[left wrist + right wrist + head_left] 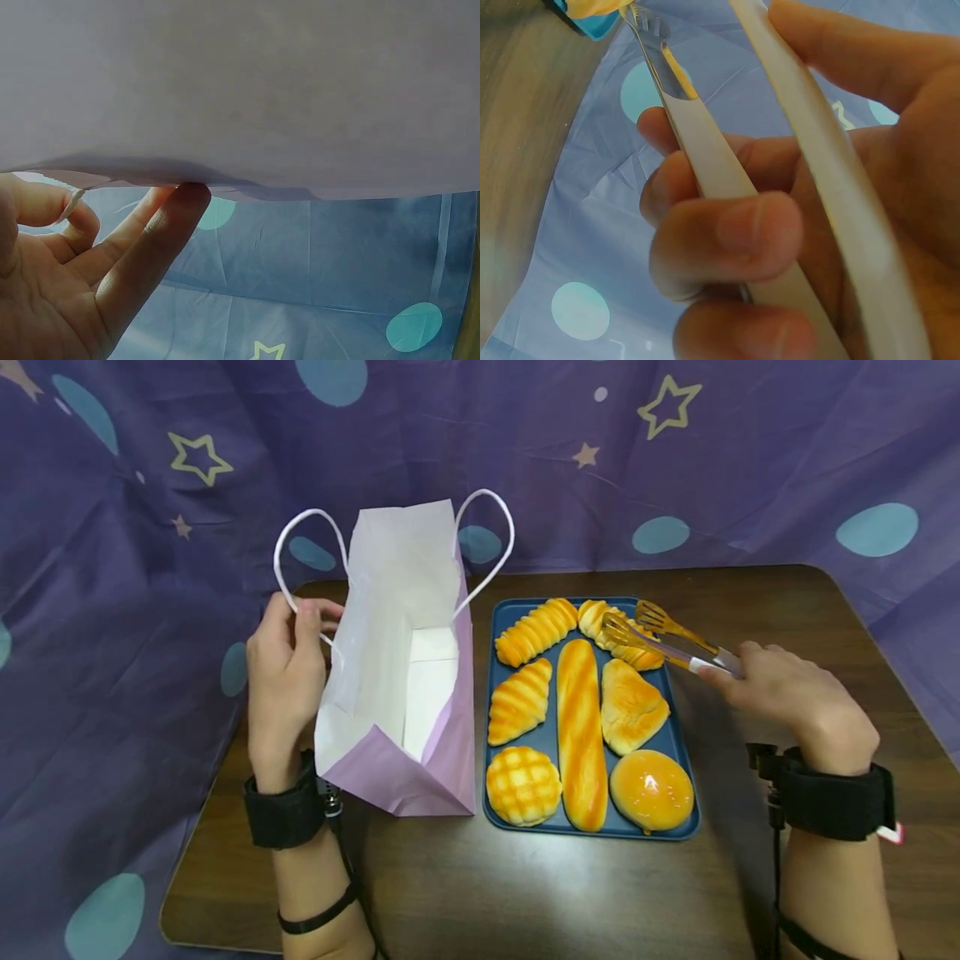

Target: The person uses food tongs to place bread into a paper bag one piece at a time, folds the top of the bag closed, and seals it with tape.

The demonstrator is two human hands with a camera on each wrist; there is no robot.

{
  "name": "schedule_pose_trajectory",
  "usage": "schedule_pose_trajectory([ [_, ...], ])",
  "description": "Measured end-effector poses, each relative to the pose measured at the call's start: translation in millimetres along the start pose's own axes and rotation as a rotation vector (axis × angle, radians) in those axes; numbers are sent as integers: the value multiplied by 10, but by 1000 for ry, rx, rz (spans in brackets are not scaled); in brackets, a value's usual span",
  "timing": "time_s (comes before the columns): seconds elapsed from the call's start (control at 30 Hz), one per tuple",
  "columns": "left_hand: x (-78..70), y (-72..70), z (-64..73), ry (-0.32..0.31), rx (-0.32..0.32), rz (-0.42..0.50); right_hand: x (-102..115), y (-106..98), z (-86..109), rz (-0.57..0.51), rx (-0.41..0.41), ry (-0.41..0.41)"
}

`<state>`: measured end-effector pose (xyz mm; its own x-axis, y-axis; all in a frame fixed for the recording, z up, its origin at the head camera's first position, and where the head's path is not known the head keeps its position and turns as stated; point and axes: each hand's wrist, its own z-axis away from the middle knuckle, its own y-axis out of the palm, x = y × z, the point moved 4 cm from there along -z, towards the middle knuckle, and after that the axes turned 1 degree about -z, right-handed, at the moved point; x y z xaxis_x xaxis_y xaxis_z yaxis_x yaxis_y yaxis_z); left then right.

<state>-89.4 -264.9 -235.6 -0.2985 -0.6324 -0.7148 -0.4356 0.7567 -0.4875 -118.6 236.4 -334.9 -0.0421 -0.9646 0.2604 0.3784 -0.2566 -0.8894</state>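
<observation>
One lilac paper bag (450,768) sits left, left hand (287,668) pinching one of two white cord handles (277,560). Right hand (795,689) is clamped round gold-pronged tongs (673,655), one pair, over a blue rectangular tray (684,832) at right: seven golden-brown breads (581,735).

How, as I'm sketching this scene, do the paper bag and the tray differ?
Shape: the paper bag is tall and deep, while the tray is flat and shallow.
Colour: the paper bag is lilac outside and white inside; the tray is dark blue.
Contents: the paper bag shows nothing in the visible part of its inside; the tray bears seven breads.
Both are open at the top.
</observation>
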Motion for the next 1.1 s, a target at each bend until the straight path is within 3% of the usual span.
schedule_pose_trajectory([
  [1.1,4,16,4,20,11,-1,-114,-27,-117,101,-21,-106],
])
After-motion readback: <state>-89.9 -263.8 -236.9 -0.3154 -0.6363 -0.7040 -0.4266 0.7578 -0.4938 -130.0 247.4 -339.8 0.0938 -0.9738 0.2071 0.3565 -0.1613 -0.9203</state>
